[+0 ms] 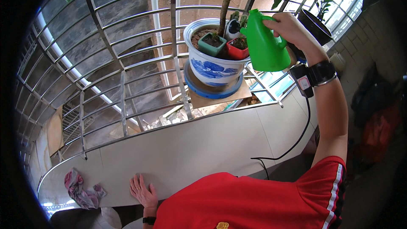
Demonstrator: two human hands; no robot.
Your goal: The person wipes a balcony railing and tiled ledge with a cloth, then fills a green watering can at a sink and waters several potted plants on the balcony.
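Observation:
My right hand (287, 30) is closed around the handle of a green plastic watering can (265, 46). The can is held up at the right rim of a large white flowerpot (216, 66) with a blue painted landscape, its dark spout head (234, 26) over the pot. Inside that pot stand a woody stem (227, 3), a small green square pot (212, 45), a small red square pot (237, 49) and a cactus (243, 20). My left hand (143, 190) rests on the pale tiled ledge (190, 152), fingers spread, holding nothing.
A crumpled pink and grey cloth (82, 190) lies at the ledge's left end. Metal window bars (174, 31) enclose the far side. The large pot stands on a blue saucer (213, 93) over a board. A black plant pot (314, 27) is at the upper right. A black cable (297, 146) hangs from my right wrist.

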